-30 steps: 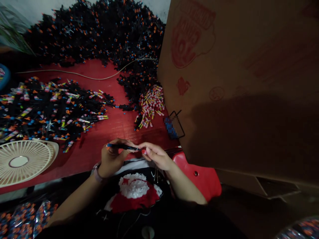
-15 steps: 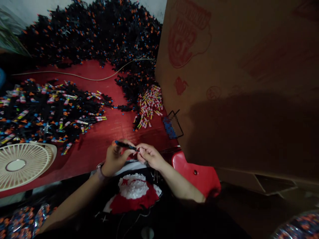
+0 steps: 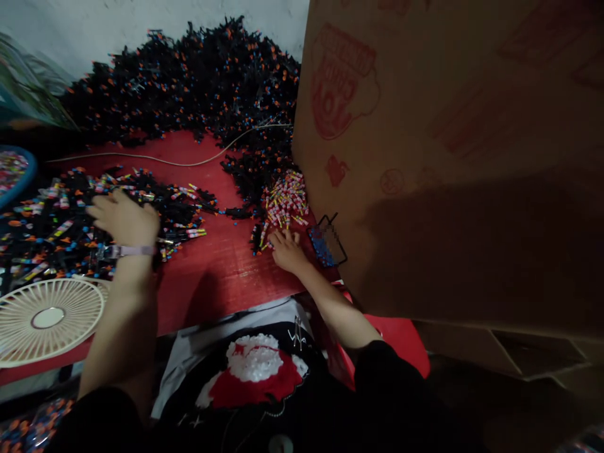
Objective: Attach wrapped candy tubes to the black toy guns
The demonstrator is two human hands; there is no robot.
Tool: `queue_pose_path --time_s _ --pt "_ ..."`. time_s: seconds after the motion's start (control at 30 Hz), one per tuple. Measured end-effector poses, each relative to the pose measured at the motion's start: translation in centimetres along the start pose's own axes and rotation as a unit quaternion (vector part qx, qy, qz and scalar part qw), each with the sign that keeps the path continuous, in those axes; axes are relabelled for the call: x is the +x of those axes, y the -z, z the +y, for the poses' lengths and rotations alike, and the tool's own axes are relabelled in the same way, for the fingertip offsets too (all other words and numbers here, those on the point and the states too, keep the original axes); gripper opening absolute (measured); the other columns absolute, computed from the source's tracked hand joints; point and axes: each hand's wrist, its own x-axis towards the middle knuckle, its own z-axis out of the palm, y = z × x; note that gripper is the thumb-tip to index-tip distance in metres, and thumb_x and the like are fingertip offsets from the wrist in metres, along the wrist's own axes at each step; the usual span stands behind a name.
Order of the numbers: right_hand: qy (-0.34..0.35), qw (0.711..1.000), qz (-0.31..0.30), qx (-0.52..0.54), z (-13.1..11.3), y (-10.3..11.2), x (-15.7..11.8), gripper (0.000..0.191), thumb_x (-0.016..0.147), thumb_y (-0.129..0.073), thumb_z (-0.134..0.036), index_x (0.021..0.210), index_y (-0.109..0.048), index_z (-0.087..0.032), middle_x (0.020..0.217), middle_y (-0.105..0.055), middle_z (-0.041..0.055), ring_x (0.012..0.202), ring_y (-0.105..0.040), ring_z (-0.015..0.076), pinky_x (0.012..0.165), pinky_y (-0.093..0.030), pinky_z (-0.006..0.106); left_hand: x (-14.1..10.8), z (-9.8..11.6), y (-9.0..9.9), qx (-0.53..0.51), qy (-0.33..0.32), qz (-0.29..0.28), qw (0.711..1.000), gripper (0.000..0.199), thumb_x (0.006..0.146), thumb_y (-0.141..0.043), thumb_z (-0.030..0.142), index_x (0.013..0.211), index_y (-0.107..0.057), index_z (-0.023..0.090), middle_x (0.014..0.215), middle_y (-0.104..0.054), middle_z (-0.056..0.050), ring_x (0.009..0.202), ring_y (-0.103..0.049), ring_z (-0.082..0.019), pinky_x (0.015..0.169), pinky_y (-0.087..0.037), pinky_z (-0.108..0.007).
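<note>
My left hand (image 3: pixel 125 218), a watch on its wrist, is over the pile of black pieces with labelled tubes (image 3: pixel 56 236) at the left. Its fingers are spread and nothing shows in them. On the red table, my right hand (image 3: pixel 287 250) reaches the near edge of a small heap of pink and yellow tubes (image 3: pixel 285 198). Its fingers are apart, with the tips touching the nearest tubes. Beside that heap lie loose black pieces (image 3: pixel 250 173) with blue and orange ends.
A large black heap (image 3: pixel 189 82) stands against the wall, with a pale cord (image 3: pixel 184 165) before it. A cream fan (image 3: pixel 47 318) is at the near left, a blue basin (image 3: pixel 23 179) behind it. A tall cardboard box (image 3: pixel 425 157) bounds the right, near a blue wire-framed item (image 3: pixel 325 244).
My hands have parted. The left has moved to the left-hand pile and the black piece it held is gone from it. The right has moved forward to the tube heap.
</note>
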Motion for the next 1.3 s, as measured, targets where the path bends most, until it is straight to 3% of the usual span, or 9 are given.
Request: queue_pose_path --time_s 0.07,0.17,0.27,0.37,0.43,0.57,0.73,0.87,1.3 --pt "-0.002 1.0 0.007 -0.004 -0.3 -0.6 0.0 0.043 0.099 -0.048 -0.009 0.138 -0.067 -0.013 0.143 -0.067 0.022 0.138 -0.047 0.0378 0.116 -0.036 0.058 -2.9 2.7 -2.9 0.022 -0.087 -0.051 0.995 0.045 0.102 -0.061 0.048 0.132 -0.063 0.015 0.138 -0.062 -0.024 0.146 -0.049 -0.047 0.12 -0.039 -0.081" --pt "0.008 0.999 0.036 0.024 0.2 -1.2 -0.3 0.036 0.097 -0.049 -0.009 0.127 -0.068 -0.015 0.132 -0.069 0.0209 0.13 -0.051 0.0355 0.113 -0.039 0.055 -8.9 6.3 -8.2 -0.012 -0.195 -0.208 0.958 0.035 0.105 -0.058 0.043 0.129 -0.069 0.02 0.123 -0.07 -0.019 0.127 -0.064 -0.039 0.117 -0.051 -0.064" --pt "-0.013 0.985 0.138 0.107 2.0 -1.4 -0.8 0.026 0.094 -0.05 -0.012 0.114 -0.066 -0.018 0.117 -0.069 0.0169 0.119 -0.056 0.0326 0.107 -0.044 0.048 -13.9 7.8 -12.5 -0.034 -0.202 -0.255 0.945 0.037 0.101 -0.069 0.043 0.129 -0.069 0.019 0.116 -0.071 -0.016 0.114 -0.069 -0.037 0.107 -0.058 -0.055" --pt "-0.109 0.941 0.24 0.212 4.0 -1.1 -1.4 0.019 0.099 -0.048 -0.02 0.112 -0.062 -0.021 0.105 -0.068 0.0114 0.103 -0.063 0.0279 0.096 -0.051 0.04 -16.2 7.4 -14.7 -0.072 -0.189 -0.277 0.94 0.036 0.101 -0.071 0.038 0.13 -0.066 0.016 0.123 -0.068 -0.019 0.118 -0.068 -0.037 0.107 -0.056 -0.052" --pt "-0.175 0.928 0.221 0.244 4.8 -0.7 -1.5 0.017 0.103 -0.052 -0.03 0.114 -0.062 -0.021 0.101 -0.071 0.0092 0.093 -0.066 0.026 0.088 -0.052 0.036 -16.5 6.7 -15.1 -0.102 -0.178 -0.279 0.938 0.028 0.102 -0.068 0.03 0.126 -0.065 0.017 0.123 -0.067 -0.018 0.119 -0.066 -0.035 0.109 -0.055 -0.049" --pt "-0.219 0.951 0.096 0.196 4.9 -0.1 -1.2 0.028 0.103 -0.066 -0.036 0.126 -0.064 -0.018 0.105 -0.077 0.0116 0.093 -0.073 0.0278 0.084 -0.055 0.035 -16.0 5.5 -14.9 -0.195 -0.133 -0.293 0.926 0.017 0.098 -0.07 0.024 0.112 -0.063 0.02 0.103 -0.063 -0.009 0.098 -0.064 -0.027 0.096 -0.055 -0.043" --pt "-0.061 0.991 0.03 0.119 4.7 1.2 -0.6 0.053 0.1 -0.047 0.0 0.146 -0.064 -0.019 0.139 -0.071 0.0149 0.123 -0.07 0.0232 0.107 -0.053 0.034 -16.0 4.7 -13.9 -0.232 -0.113 -0.293 0.921 0.014 0.097 -0.069 0.022 0.108 -0.06 0.022 0.094 -0.056 -0.004 0.083 -0.056 -0.021 0.083 -0.051 -0.038" --pt "0.0 0.998 -0.033 0.056 4.7 2.2 -0.3 0.068 0.097 -0.047 0.004 0.159 -0.06 -0.022 0.146 -0.066 0.0142 0.127 -0.068 0.0239 0.113 -0.05 0.037 -16.5 4.3 -13.6 -0.245 -0.094 -0.276 0.925 0.017 0.095 -0.069 0.02 0.109 -0.059 0.024 0.095 -0.056 -0.004 0.082 -0.055 -0.021 0.083 -0.051 -0.039" --pt "-0.116 0.99 -0.046 -0.066 2.0 1.9 0.8 0.031 0.101 -0.072 -0.03 0.128 -0.074 -0.016 0.118 -0.08 0.0193 0.125 -0.062 0.0352 0.107 -0.048 0.044 -16.9 3.2 -13.6 -0.275 -0.003 -0.247 0.929 0.025 0.09 -0.068 0.017 0.108 -0.052 0.026 0.097 -0.065 -0.004 0.087 -0.064 -0.021 0.086 -0.052 -0.037"
